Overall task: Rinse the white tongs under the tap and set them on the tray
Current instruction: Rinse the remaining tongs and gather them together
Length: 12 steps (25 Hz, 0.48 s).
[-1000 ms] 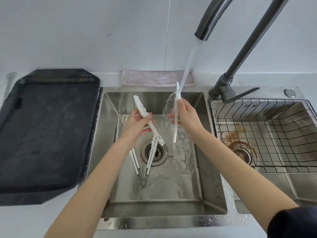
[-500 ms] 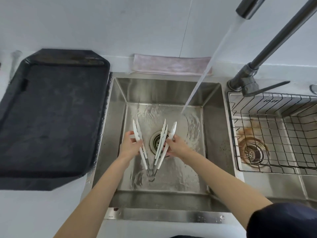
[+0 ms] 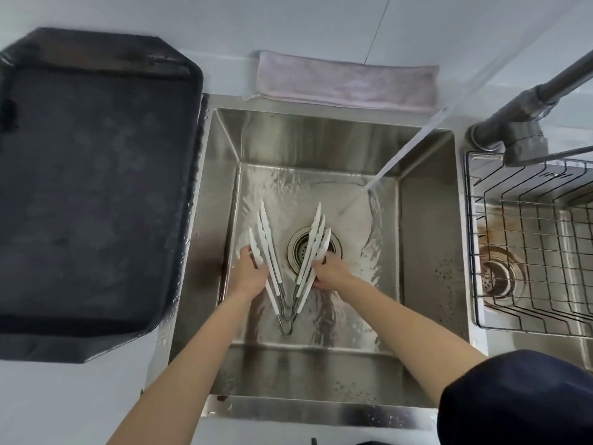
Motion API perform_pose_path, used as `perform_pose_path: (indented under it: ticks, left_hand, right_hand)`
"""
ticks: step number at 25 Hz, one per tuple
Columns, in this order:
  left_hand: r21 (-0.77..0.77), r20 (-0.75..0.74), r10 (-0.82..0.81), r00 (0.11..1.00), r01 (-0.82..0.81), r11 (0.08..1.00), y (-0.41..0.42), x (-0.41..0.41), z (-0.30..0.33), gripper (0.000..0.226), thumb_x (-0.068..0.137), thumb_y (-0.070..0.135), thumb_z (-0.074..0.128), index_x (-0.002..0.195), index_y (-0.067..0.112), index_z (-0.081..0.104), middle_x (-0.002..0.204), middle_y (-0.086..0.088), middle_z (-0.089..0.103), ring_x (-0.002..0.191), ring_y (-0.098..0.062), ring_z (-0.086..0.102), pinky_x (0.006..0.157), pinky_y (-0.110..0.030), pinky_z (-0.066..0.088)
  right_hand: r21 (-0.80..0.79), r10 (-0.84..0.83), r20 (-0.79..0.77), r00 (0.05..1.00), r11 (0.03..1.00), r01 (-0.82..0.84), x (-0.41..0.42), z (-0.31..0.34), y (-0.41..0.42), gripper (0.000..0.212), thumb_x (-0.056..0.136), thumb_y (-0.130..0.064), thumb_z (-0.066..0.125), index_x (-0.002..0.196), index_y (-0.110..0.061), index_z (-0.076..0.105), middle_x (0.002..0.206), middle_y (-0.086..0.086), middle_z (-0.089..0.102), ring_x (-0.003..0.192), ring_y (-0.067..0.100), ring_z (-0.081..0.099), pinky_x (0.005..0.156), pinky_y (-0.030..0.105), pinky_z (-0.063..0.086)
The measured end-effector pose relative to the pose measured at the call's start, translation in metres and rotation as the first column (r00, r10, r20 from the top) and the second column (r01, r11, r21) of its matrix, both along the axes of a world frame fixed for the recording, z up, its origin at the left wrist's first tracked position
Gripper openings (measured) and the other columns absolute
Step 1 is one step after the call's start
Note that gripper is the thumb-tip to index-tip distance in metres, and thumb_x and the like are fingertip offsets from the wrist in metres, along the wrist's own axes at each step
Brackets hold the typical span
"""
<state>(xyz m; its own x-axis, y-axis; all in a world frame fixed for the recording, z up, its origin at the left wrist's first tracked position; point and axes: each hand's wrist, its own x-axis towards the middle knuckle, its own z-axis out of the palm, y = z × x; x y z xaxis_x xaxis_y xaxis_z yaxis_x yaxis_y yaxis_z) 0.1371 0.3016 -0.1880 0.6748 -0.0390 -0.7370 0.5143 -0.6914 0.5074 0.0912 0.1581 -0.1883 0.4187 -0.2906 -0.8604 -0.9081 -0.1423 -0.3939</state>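
The white tongs (image 3: 269, 252) are spread in a V low in the left sink basin (image 3: 426, 252), over the drain (image 3: 303, 248). Their metal hinge (image 3: 286, 317) points toward me. Two or three white arms overlap on each side. My left hand (image 3: 250, 276) grips the outer left arm. My right hand (image 3: 332, 273) grips the right arm (image 3: 316, 244). Water (image 3: 407, 149) from the dark tap (image 3: 526, 104) lands at the basin's far right, beside the tongs and not on them. The black tray (image 3: 96, 187) lies on the counter to the left.
A folded pale cloth (image 3: 346, 81) lies behind the basin against the wall. The right basin holds a black wire basket (image 3: 529, 252) over a rust-stained drain. The white counter runs along the front edge.
Both hands came down from under the stream to the bottom of the basin, bringing the white tong arms with them. The view tilted downward and the water now falls clear of them.
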Motion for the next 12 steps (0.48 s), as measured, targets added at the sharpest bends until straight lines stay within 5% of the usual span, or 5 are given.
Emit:
perform_pose_path:
  ticks: [4,9,12]
  left_hand:
    - [0.06,0.061,-0.026,0.998,0.023,0.998,-0.003,0.003,-0.016,0.044,0.086,0.018,0.054,0.128,0.012,0.044,0.118,-0.012,0.06,0.099,-0.034,0.063,0.086,-0.049,0.053]
    - [0.087,0.104,0.0,0.995,-0.009,0.996,-0.008,0.001,-0.015,0.042,0.088,0.021,0.057,0.126,0.008,0.045,0.115,-0.014,0.06,0.096,-0.027,0.06,0.086,-0.038,0.049]
    - [0.055,0.111,0.054,0.992,-0.06,0.997,-0.006,0.0,-0.017,0.04,0.085,0.025,0.061,0.118,0.007,0.049,0.109,-0.012,0.062,0.094,-0.026,0.06,0.085,-0.041,0.052]
  right_hand:
    - [-0.082,0.016,0.0,1.0,0.996,-0.016,0.004,-0.005,-0.004,0.036,0.094,-0.024,0.047,0.123,-0.002,0.05,0.122,0.019,0.059,0.111,0.035,0.06,0.094,0.047,0.051]
    - [-0.124,-0.01,0.032,0.999,0.992,0.014,0.003,-0.008,-0.005,0.037,0.093,-0.025,0.05,0.121,-0.001,0.048,0.1,0.013,0.056,0.104,0.032,0.061,0.093,0.043,0.051]
    - [-0.17,0.058,0.033,0.998,0.984,-0.052,0.006,-0.006,-0.002,0.045,0.093,-0.029,0.05,0.124,0.003,0.041,0.118,0.019,0.058,0.11,0.035,0.057,0.084,0.035,0.045]
